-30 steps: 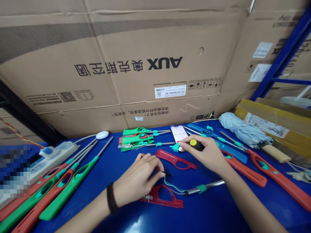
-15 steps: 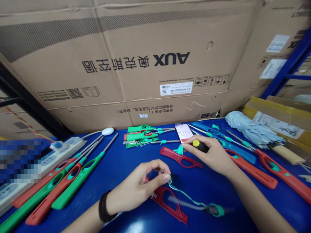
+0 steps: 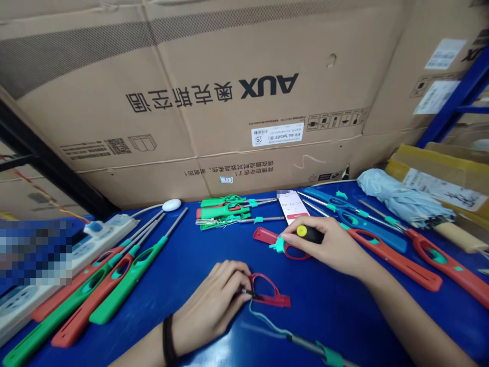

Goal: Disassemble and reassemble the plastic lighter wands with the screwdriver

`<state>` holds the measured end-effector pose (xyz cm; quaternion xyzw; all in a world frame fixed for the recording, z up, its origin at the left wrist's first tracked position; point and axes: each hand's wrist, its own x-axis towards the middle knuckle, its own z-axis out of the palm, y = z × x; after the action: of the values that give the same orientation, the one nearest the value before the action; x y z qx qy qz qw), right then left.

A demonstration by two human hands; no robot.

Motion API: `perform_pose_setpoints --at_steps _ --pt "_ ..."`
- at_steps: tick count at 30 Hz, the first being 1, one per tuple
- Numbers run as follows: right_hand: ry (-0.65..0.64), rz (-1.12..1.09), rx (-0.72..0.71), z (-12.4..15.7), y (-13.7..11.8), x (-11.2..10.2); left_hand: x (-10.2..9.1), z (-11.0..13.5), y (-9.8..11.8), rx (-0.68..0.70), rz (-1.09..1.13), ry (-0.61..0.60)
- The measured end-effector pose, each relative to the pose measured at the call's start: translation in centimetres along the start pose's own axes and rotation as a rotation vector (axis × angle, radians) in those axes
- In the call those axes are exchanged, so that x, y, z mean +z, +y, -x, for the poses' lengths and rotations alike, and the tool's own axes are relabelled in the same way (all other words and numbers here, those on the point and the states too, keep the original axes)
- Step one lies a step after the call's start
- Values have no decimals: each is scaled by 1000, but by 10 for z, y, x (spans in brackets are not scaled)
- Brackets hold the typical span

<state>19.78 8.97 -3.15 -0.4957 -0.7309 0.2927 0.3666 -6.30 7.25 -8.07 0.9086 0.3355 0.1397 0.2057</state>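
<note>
My left hand (image 3: 214, 303) is closed in a pinch on a small black part joined by thin wires to a metal lighter tube (image 3: 305, 345) with a teal collar. It presses that part against a red lighter shell half (image 3: 267, 291) on the blue table (image 3: 344, 306). My right hand (image 3: 324, 244) grips a black screwdriver with a yellow cap (image 3: 307, 233) and pinches a small teal trigger piece (image 3: 278, 245). The trigger piece sits over a second red shell half (image 3: 267, 237).
Assembled red and green lighters (image 3: 95, 285) lie at the left beside a white power strip (image 3: 76, 250). More green ones (image 3: 225, 210), a phone (image 3: 293, 207), blue and red lighters (image 3: 382, 250) and a folded umbrella (image 3: 405, 201) lie behind. Cardboard boxes (image 3: 229, 102) wall the back.
My left hand came down from a raised pinch and set the wired black part against the red shell. The tube swung toward the lower right. My right hand stayed put.
</note>
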Motion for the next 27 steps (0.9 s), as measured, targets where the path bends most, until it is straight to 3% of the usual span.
perform_pose_setpoints --at_steps 5,9,15,22,27 --pt "-114 29 15 0 6 -1 9 -16 3 -120 -50 169" --pt "-264 57 58 0 13 2 12 -20 6 -55 -7 234" --pt "-353 -65 96 -1 12 8 8 -15 2 -74 5 305" --pt "-245 -56 204 -3 10 -5 1 -13 2 -120 44 437" --pt "-254 -70 159 -1 6 -14 -1 -13 0 -232 100 545"
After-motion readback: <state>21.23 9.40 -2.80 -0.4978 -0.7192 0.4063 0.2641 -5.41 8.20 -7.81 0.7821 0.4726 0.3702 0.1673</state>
